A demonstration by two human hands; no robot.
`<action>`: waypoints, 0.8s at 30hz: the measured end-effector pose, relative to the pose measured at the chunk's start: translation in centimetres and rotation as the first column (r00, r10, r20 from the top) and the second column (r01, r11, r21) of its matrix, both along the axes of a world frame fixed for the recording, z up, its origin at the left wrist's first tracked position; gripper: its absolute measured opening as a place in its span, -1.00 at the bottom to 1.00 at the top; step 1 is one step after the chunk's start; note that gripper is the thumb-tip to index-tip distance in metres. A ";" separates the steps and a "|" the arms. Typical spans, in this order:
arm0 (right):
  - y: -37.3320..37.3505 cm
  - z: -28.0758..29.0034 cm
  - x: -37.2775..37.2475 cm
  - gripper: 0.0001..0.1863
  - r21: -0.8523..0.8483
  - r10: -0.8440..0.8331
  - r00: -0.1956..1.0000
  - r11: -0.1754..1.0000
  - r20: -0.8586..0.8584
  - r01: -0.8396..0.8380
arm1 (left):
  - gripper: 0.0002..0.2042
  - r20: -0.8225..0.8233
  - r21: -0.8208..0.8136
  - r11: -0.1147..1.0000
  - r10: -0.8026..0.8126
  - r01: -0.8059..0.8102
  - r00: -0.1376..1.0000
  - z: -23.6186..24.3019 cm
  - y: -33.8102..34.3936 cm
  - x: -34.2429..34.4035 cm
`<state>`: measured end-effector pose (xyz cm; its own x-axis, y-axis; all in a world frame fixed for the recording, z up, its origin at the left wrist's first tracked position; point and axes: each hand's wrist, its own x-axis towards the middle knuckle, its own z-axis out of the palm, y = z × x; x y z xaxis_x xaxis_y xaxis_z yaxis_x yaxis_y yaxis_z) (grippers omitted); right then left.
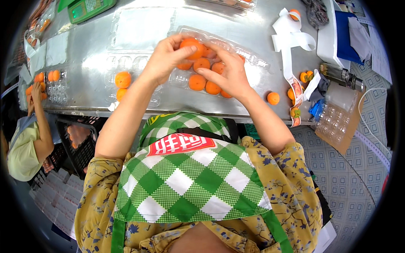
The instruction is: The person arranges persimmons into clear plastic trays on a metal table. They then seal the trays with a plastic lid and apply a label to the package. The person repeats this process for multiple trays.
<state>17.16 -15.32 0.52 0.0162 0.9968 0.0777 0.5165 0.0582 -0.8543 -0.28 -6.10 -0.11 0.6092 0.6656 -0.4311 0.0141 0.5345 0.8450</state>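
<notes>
My left hand [166, 58] has its thumb and fingers round an orange persimmon [190, 49] at the far left corner of a filled clear plastic tray [179, 78]. My right hand [231, 74] arches over the same tray, thumb spread away from the stretched fingers, and hides part of the fruit. Several persimmons [197, 82] sit in rows in the tray's cups. A clear lid [258, 60] extends behind them. To the left, under my forearm, another clear tray [139, 63] holds persimmons [122, 79] in one column.
A loose persimmon [273, 98] and a curling strip of labels [287, 63] lie to the right. Stacked clear trays [335, 114] stand beyond them. A green scale [90, 9] is at far left. A co-worker's hand [36, 93] handles persimmons near black crates [76, 145].
</notes>
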 end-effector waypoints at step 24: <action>-3.5 -6.3 7.5 -0.63 -0.104 -0.280 0.893 0.937 0.351 0.335 | -0.51 0.016 0.038 0.991 0.130 -0.130 0.991 2.4 4.4 3.3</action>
